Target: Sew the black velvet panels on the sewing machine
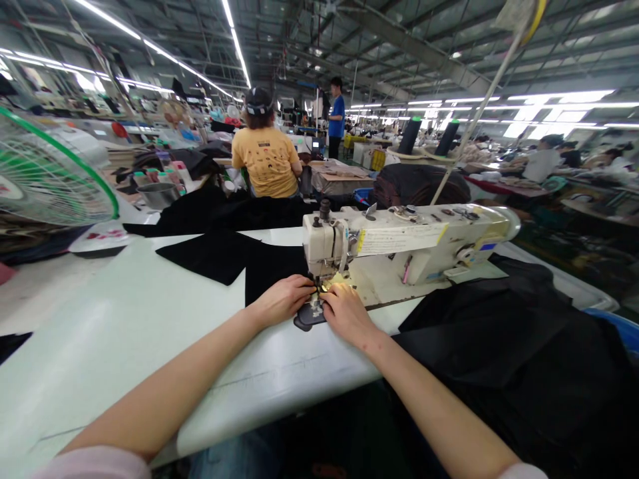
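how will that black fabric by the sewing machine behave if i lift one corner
Probably floppy: the black fabric lies flat against the table with no stiff folds. It looks thin, so likely light. It may slide easily on the smooth white top, except where the left hand rests on it.

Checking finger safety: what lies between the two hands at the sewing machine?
In the head view, a small dark fabric piece lies between the left hand and the right hand, below the sewing machine head.
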The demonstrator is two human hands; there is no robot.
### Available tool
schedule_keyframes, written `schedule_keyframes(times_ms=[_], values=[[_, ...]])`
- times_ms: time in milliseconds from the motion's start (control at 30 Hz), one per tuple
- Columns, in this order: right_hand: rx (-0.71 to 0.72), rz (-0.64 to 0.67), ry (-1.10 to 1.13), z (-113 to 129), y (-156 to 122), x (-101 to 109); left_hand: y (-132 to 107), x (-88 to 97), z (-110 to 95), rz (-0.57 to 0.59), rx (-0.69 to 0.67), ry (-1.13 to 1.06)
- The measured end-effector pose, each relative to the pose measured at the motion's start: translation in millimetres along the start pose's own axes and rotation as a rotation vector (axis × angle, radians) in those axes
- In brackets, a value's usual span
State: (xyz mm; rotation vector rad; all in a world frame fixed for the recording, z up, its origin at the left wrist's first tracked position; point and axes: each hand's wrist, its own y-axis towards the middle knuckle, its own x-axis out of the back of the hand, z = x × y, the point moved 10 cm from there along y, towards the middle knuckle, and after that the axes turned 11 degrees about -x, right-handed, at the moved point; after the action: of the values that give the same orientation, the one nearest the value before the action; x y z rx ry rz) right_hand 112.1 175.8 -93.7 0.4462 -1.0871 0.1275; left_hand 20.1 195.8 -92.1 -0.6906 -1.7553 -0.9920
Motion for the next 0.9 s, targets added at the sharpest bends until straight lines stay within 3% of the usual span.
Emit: schedule_keyframes(times_ms=[133,267,333,433,567,667,767,900], values=[[0.017,0.003,0.039,25,-34,22,-1,0.6,20,-0.027,0.143,0.040],[0.029,0.034,0.039,31,-80,55,-20,5.6,55,-0.091,0.446,0.136],[-0.013,0.014,-0.045,8,-100,71,-34,4.8,69,-0.069,0.551,0.153],[-0.103,-0.072,-0.285,-52,-126,96,-56,5.5,86,0.002,0.611,0.137],[-0.121,-0.128,-0.511,-117,-157,112,-100,24.9,111,0.056,0.669,0.132],[-0.116,-0.146,-0.508,-131,-169,113,-133,45.3,129,0.084,0.697,0.140],[-0.111,-0.175,-0.436,-127,-169,115,-151,64.4,133,0.083,0.718,0.171],[-0.113,-0.166,-0.274,-124,-163,123,-132,78.0,104,0.006,0.662,0.238]])
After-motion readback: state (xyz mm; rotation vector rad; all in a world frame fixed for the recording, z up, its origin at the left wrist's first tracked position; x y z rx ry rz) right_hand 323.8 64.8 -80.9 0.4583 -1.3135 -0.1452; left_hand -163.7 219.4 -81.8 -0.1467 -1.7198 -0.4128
